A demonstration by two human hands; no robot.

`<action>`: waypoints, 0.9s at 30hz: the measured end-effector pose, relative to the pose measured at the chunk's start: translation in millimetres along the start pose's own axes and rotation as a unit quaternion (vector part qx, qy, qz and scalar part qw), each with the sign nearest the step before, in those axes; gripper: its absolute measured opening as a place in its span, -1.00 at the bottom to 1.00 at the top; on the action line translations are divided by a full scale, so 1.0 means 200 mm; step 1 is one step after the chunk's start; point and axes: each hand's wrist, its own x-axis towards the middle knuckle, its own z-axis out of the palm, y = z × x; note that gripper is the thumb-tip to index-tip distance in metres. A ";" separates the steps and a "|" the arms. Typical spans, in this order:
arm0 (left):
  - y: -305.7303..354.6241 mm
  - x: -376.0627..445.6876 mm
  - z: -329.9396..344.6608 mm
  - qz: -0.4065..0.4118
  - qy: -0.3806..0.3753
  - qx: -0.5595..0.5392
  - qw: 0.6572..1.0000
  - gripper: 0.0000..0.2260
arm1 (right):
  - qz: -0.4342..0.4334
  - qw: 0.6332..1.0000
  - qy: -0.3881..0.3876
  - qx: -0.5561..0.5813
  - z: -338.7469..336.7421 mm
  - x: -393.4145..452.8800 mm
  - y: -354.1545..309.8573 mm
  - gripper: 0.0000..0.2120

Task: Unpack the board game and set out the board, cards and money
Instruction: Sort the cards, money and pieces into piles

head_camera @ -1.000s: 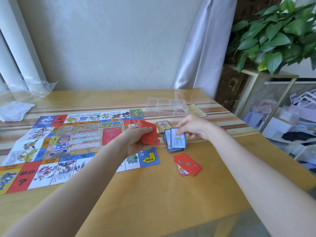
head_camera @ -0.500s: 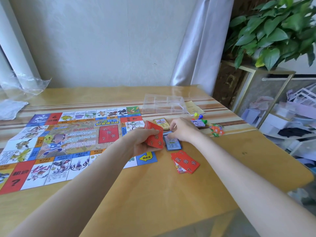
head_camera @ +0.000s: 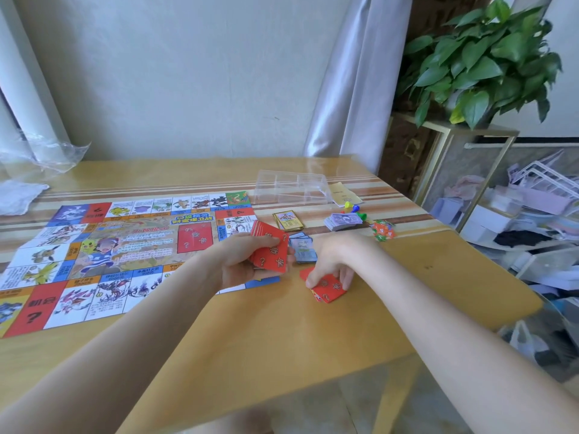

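While I watch through the head camera, these are my readings, from the grips outward:

Left hand (head_camera: pixel 247 261): I have it curled round a fanned stack of red cards (head_camera: pixel 271 247), thumb on top, held just above the near right corner of the board.
Right hand (head_camera: pixel 333 261): fingers bent down onto the small red pile (head_camera: pixel 326 288) lying on the table; fingertips and thumb pinch its far edge, and the pile rests flat.
Blue cards (head_camera: pixel 302 250): a short stack flat on the table between my two hands, just beyond the red pile.
Board (head_camera: pixel 109 249): unfolded and flat on the left part of the table, a red rectangle printed near its centre.
Yellow-edged cards (head_camera: pixel 288 220): a neat stack just beyond the blue cards, beside the board's right edge.
Money (head_camera: pixel 343 220): a purple-grey bundle of notes to the right of the yellow-edged stack.
Pawns (head_camera: pixel 354 209): yellow, blue and green pieces touching the far side of the notes.
Orange and green pieces (head_camera: pixel 383 231): a small heap right of the money; I cannot tell what they are.
Clear tray (head_camera: pixel 291 191): compartmented, at the far side, with a yellow booklet (head_camera: pixel 343 192) beside it.
Table (head_camera: pixel 282 333): wooden, with a striped runner under the board.
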 end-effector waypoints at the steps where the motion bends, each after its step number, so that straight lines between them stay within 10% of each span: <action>1: 0.00 -0.01 0.01 0.009 0.001 -0.001 1.000 -0.85 | 0.001 1.000 0.002 0.010 0.01 0.01 0.00 -0.55; 11: -0.08 -0.06 0.07 0.045 -0.040 -0.143 0.988 -0.74 | -0.088 0.951 0.211 0.209 -0.03 -0.05 0.07 -0.65; 27: -0.08 -0.06 0.06 0.129 0.030 -0.167 0.977 -0.81 | -0.164 0.865 0.179 0.439 -0.04 0.04 0.08 -0.81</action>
